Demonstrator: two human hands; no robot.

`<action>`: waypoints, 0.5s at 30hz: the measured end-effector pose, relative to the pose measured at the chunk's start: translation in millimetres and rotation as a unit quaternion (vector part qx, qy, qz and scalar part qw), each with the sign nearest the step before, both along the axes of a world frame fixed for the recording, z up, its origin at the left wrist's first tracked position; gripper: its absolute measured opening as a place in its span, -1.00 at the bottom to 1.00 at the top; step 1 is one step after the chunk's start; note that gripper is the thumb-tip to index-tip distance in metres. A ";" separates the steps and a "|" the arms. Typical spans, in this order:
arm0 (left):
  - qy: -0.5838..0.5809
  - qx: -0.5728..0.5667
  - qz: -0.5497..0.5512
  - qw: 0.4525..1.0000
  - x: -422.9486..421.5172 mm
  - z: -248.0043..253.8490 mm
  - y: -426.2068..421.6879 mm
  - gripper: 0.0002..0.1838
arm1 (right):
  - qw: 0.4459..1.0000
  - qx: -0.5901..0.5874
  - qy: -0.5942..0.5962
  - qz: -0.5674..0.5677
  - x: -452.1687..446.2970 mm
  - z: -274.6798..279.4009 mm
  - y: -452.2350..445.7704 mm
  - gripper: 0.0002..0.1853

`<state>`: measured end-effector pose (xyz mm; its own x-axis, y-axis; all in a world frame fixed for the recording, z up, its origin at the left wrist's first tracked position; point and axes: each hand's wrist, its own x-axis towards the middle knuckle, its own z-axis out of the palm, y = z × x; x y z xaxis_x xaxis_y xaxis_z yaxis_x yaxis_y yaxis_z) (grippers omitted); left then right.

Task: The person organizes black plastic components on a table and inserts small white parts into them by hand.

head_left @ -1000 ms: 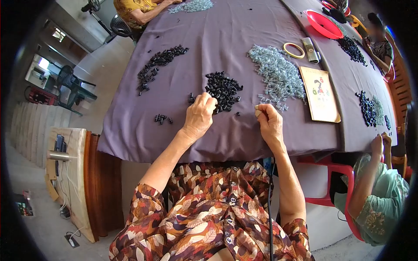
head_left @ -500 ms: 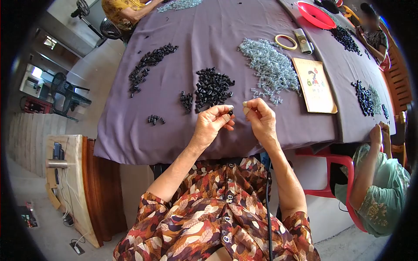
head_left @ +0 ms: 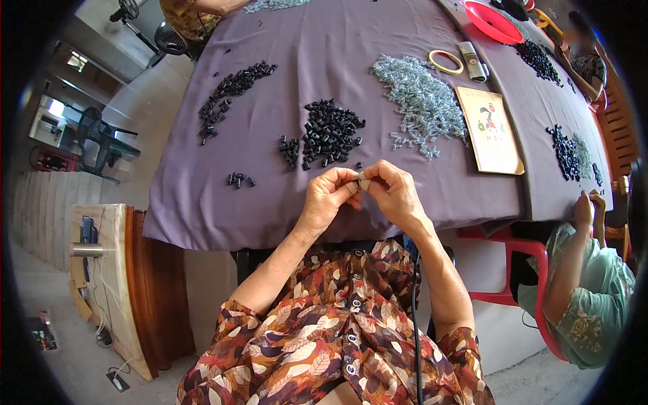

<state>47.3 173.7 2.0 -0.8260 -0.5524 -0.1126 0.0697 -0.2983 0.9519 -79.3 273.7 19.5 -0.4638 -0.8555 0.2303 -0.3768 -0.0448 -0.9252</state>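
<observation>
My left hand and my right hand meet fingertip to fingertip over the table's near edge. A small black plastic part shows between the pinched left thumb and forefinger. The right thumb and forefinger are also pinched, pressed up against it; whatever they hold is too small to make out. Just beyond the hands lies a heap of the same black parts, with one loose piece near my right fingers. To its right spreads a pile of small clear, spring-like pieces.
A curved band of black parts and a small cluster lie left on the purple cloth. Right are a booklet, a yellow ring, a grey device and a red basin. Other people sit around the table.
My right hand has moved left, closing the gap, and its fingertips now meet those of my left hand at the black part. A person's arm at the far left has shifted.
</observation>
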 end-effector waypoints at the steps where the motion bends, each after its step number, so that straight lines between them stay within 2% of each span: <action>1: 0.001 0.004 -0.002 1.000 2.2 -0.4 -0.1 -0.86 | 1.000 0.010 0.013 0.011 0.1 3.4 0.3 -0.90; 4: 0.012 0.046 -0.009 0.999 11.2 -0.4 0.7 -0.86 | 0.997 0.047 0.032 0.045 0.9 15.5 3.5 -0.90; 13: 0.018 0.045 -0.012 0.999 21.5 -6.0 1.4 -0.86 | 0.975 0.072 -0.198 0.063 7.1 -1.4 -1.3 -0.87; 15: 0.014 0.040 -0.031 0.999 22.8 -5.9 0.5 -0.87 | 0.972 0.109 -0.189 0.092 4.7 -1.7 -0.3 -0.85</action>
